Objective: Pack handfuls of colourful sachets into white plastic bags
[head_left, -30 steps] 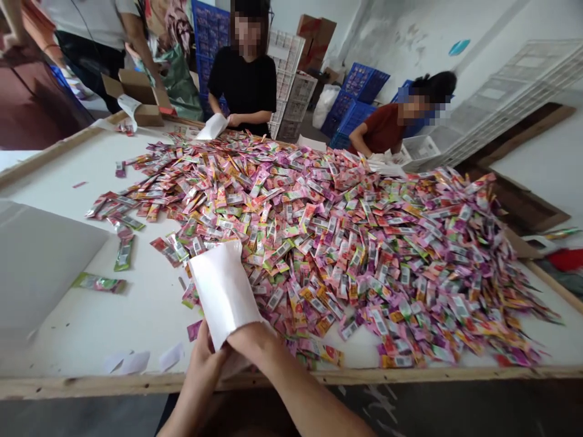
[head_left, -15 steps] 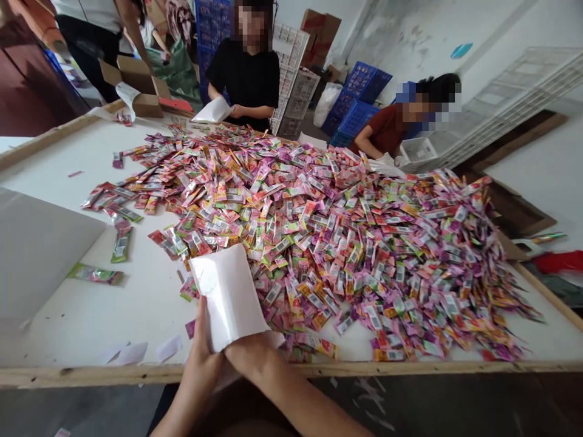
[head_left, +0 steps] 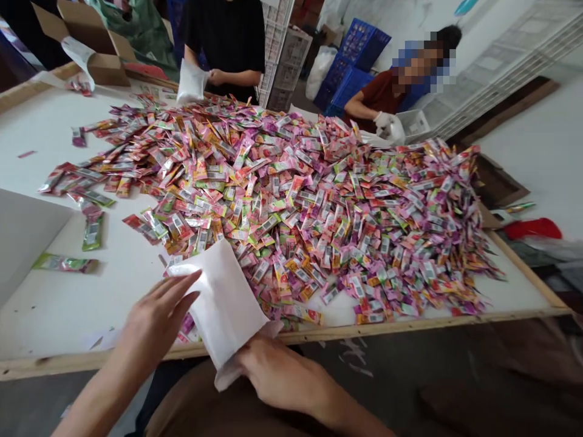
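Observation:
A white plastic pouch [head_left: 223,297] with a glossy surface hangs tilted over the table's near edge, its open end toward me. My right hand [head_left: 277,370] grips it at that mouth, with the fingertips hidden in or behind the film. Beside the pouch's left edge, my left hand [head_left: 157,318] has its fingers stretched out and a little apart, holding nothing; whether the fingertips touch the pouch I cannot tell. Just beyond lies a wide heap of small, colourful stick sachets [head_left: 296,206], pink, purple, green and orange, many with barcodes.
The white table [head_left: 132,285] has a raised wooden rim [head_left: 387,331]. A white panel [head_left: 27,237] stands at left. Across the table, a person in black [head_left: 228,42] holds a white bag [head_left: 191,82]; another [head_left: 373,103] wears a white glove. An open cardboard box [head_left: 93,36] sits at the far left.
My left hand has let go of the pouch and moved left, fingers opened. The pouch stays in my right hand, tilted more. The view has shifted downward and right.

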The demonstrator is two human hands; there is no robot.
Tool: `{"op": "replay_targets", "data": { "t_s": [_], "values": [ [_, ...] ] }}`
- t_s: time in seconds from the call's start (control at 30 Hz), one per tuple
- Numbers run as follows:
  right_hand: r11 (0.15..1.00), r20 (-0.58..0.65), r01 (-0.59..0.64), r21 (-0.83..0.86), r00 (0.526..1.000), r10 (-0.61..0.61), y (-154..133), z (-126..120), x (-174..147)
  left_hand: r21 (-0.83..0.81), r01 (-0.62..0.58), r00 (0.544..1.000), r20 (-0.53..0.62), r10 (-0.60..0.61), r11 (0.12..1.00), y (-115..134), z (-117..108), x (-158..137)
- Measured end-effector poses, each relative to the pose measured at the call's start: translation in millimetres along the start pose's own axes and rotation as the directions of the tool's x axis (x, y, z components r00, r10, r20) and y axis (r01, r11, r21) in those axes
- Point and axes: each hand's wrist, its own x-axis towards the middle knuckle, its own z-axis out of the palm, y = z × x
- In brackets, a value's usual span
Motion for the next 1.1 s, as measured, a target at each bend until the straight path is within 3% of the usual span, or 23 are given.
{"op": "replay_targets", "data": {
  "t_s": [0.07, 0.13, 0.17, 0.23, 0.27, 0.3, 0.4, 0.5, 0.57, 0.63, 0.77, 0.93, 1.1],
  "values": [
    [0.996, -0.061, -0.019, 0.083, 0.998, 0.024, 13, -4, -19, 0.09, -0.291, 0.954, 0.107, 0.281, 0.953, 1, 34, 21],
    [0.982, -0.249, -0.09, 0.165, 0.96, 0.13, 32, -5, -27, 0.158, -0.414, 0.899, 0.227, 0.376, 0.896, 1, 71, 29],
    [0.974, -0.369, -0.136, 0.183, 0.908, 0.197, 43, -5, -27, 0.186, -0.437, 0.885, 0.265, 0.383, 0.88, 0, 85, 29],
    [0.955, -0.575, -0.24, 0.176, 0.762, 0.297, 64, -1, -22, 0.224, -0.452, 0.877, 0.287, 0.385, 0.863, -3, 96, 25],
    [0.943, -0.624, -0.287, 0.168, 0.71, 0.327, 73, 1, -18, 0.222, -0.469, 0.869, 0.29, 0.402, 0.855, -5, 94, 21],
    [0.931, -0.635, -0.323, 0.167, 0.687, 0.352, 82, 5, -13, 0.204, -0.496, 0.854, 0.288, 0.432, 0.844, -6, 87, 16],
    [0.909, -0.544, -0.353, 0.219, 0.73, 0.415, 100, 13, -2, 0.086, -0.555, 0.802, 0.316, 0.506, 0.827, -8, 54, -8],
    [0.898, -0.493, -0.317, 0.306, 0.754, 0.434, 109, 14, 0, 0.003, -0.521, 0.752, 0.473, 0.458, 0.853, -8, 27, -38],
    [0.902, -0.483, -0.297, 0.313, 0.768, 0.42, 109, 12, -2, 0.013, -0.48, 0.732, 0.557, 0.393, 0.877, -10, 22, -53],
    [0.927, -0.505, -0.306, 0.216, 0.778, 0.375, 103, 10, -4, 0.044, -0.473, 0.742, 0.558, 0.371, 0.88, -14, 26, -61],
    [0.963, -0.621, -0.258, -0.083, 0.769, 0.153, 78, 13, -5, 0.063, -0.54, 0.79, 0.384, 0.479, 0.839, -13, 43, -68],
    [0.972, -0.397, -0.013, -0.233, 0.914, -0.083, 56, 28, 0, -0.016, -0.526, 0.836, 0.173, 0.52, 0.85, 10, 48, -77],
    [0.932, -0.332, 0.146, -0.333, 0.907, -0.261, 52, 42, 1, -0.02, -0.471, 0.881, 0.053, 0.471, 0.882, 24, 53, -80]
  ]
}}
